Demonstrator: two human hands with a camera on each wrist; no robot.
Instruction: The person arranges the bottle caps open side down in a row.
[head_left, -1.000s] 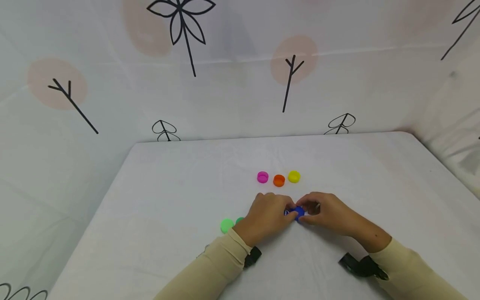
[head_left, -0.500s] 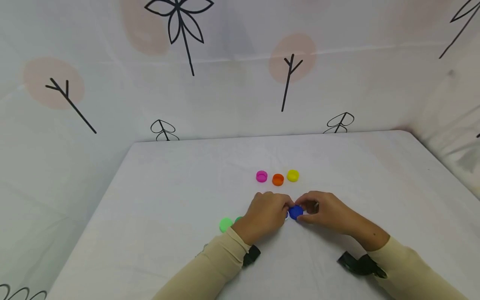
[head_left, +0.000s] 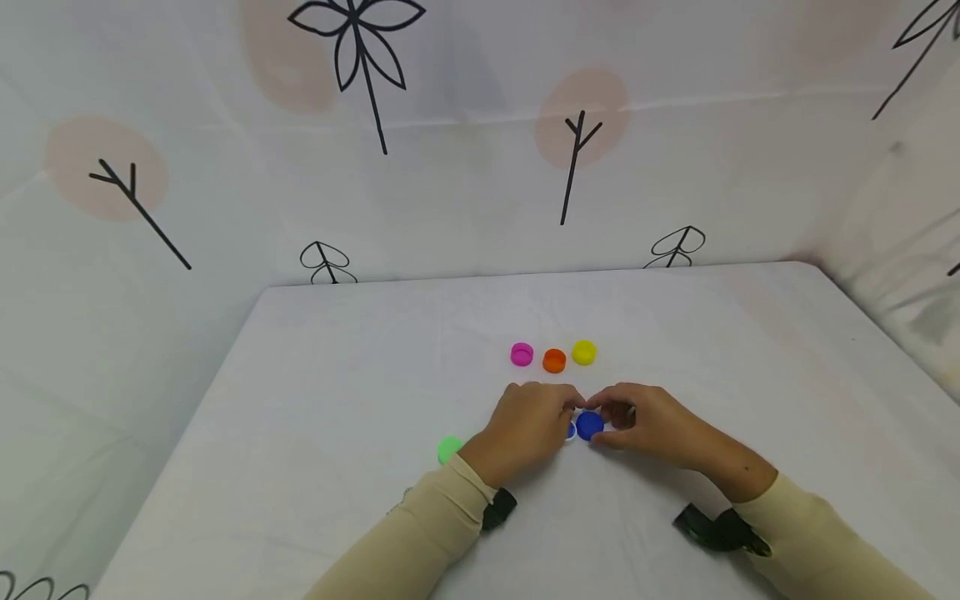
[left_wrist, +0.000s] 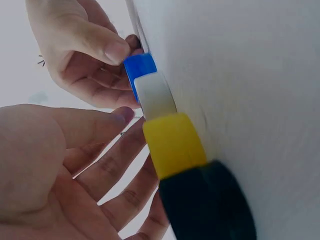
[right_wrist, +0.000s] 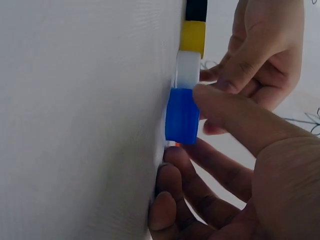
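Note:
A blue bottle cap (head_left: 590, 426) lies on the white cloth, and my right hand (head_left: 648, 423) pinches it by its edge between thumb and forefinger. Directly left of it sits a white cap with a blue centre (head_left: 571, 432), partly covered by my left hand (head_left: 528, 429). My left thumb (left_wrist: 122, 116) stands just off the white cap's side, its fingers loosely extended behind the caps. In the wrist views a yellow cap (left_wrist: 174, 145) and a dark cap (left_wrist: 207, 202) continue the row beyond the white one. Both are hidden behind my left hand in the head view.
A light green cap (head_left: 450, 450) shows left of my left wrist. Farther back on the cloth lie a pink cap (head_left: 522, 354), an orange cap (head_left: 554, 360) and a yellow cap (head_left: 584, 352). A patterned cloth wall (head_left: 465, 192) stands behind the table's far edge.
My left thumb has drawn back from the blue cap, which now lies uncovered beside the white one. The blue cap has shifted slightly left with my right hand.

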